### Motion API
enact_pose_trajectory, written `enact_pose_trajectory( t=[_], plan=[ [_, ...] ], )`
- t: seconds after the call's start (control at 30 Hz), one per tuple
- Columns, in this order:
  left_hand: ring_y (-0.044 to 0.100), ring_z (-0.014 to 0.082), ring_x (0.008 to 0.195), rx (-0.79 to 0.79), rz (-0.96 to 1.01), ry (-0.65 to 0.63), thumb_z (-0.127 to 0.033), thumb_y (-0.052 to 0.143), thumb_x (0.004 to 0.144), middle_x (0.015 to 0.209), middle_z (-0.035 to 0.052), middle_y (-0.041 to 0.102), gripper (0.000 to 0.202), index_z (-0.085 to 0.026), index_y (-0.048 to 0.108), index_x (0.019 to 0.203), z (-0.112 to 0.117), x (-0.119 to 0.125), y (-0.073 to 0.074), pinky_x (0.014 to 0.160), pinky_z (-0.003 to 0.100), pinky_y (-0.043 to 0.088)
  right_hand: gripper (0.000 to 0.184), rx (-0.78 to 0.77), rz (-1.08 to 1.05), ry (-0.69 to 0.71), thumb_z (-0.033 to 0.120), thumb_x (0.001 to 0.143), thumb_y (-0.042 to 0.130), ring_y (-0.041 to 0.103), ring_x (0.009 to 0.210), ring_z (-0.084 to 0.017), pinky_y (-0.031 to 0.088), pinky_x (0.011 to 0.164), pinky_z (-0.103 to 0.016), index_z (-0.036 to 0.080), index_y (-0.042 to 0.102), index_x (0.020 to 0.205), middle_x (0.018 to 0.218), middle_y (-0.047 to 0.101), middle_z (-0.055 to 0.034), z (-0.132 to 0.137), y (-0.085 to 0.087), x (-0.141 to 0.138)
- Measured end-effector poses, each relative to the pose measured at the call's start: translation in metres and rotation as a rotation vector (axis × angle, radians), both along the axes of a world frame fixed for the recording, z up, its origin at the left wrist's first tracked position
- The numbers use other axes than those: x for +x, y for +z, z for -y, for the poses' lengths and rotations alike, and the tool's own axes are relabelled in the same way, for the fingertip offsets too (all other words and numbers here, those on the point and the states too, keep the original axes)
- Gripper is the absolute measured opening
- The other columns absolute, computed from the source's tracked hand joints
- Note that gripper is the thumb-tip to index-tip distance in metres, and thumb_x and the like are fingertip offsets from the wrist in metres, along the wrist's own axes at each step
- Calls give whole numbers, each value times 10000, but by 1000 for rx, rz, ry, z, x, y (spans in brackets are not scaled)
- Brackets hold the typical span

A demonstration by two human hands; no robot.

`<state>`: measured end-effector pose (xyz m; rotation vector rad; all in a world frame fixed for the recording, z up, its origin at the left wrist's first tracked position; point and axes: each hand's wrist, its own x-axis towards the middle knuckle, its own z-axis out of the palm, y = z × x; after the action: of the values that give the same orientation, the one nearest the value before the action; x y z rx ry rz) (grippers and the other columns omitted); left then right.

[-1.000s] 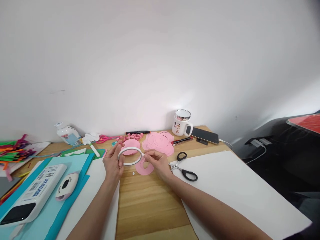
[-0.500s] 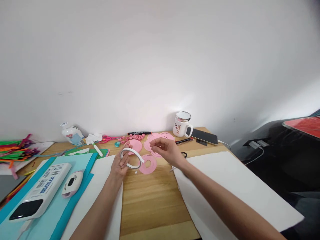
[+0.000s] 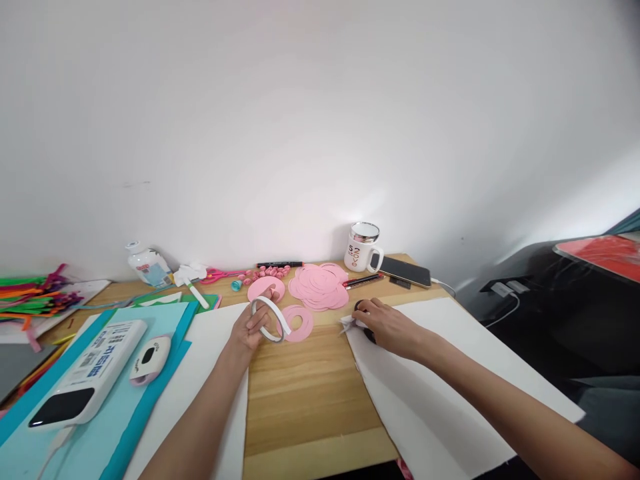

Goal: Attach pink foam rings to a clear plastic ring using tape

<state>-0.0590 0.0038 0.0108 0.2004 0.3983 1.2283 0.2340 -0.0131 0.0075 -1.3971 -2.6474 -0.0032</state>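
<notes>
My left hand [image 3: 253, 325] is closed on a white tape roll [image 3: 270, 319], held just above the wooden desk [image 3: 305, 387] with a loose end of tape sticking out to the right. A pink paper ring [image 3: 298, 323] lies on the desk right beside the roll. My right hand [image 3: 387, 323] rests over the black-handled scissors [image 3: 356, 308] at the edge of a white sheet [image 3: 450, 373], fingers curled on the handles; only a bit of handle and blade tip shows.
A pile of pink paper circles [image 3: 319, 287], a pink disc [image 3: 265, 289], a white mug [image 3: 363, 247], a phone [image 3: 404, 271] and pens sit at the back. On the left lie blue sheets [image 3: 150, 327], a white box [image 3: 90, 373], a small punch [image 3: 150, 350], a glue bottle [image 3: 149, 267].
My right hand let go of the tape end, lifted away and came down to the right onto the scissors. The left hand kept the tape roll, tilting it.
</notes>
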Motion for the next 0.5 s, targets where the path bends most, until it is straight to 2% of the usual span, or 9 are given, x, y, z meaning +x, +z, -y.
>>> enact_pose_trajectory(
  t=[0.2,0.3,0.4,0.5],
  plan=[
    [241,32,190,-15,-12,-39,-41,164,901,297,-97,245,393,-128,531,1013,3,1,2,228,105,110,348,-23,53,85,10,739,443,496,828,-214,379,698,-298,199,583,995,839,583,-94,-6,5,3],
    [250,35,193,-16,21,-38,-73,180,911,294,-105,225,372,-127,532,1018,4,-1,1,234,103,128,358,-24,38,112,32,751,453,499,856,-222,392,718,-316,202,573,1042,833,587,-93,-12,2,9],
    [261,37,194,-5,113,-58,-121,193,922,303,-109,234,345,-125,521,1031,3,-3,-1,232,104,153,410,7,-71,142,51,784,416,524,845,-202,420,727,-329,226,518,1141,899,577,-93,-17,-1,16],
    [287,45,197,37,239,-117,-159,180,929,306,-109,244,344,-124,503,1042,-1,-6,-5,222,108,165,450,71,-280,135,80,827,352,555,816,-181,462,701,-331,245,417,1240,1003,545,-107,-18,2,15]
  ],
)
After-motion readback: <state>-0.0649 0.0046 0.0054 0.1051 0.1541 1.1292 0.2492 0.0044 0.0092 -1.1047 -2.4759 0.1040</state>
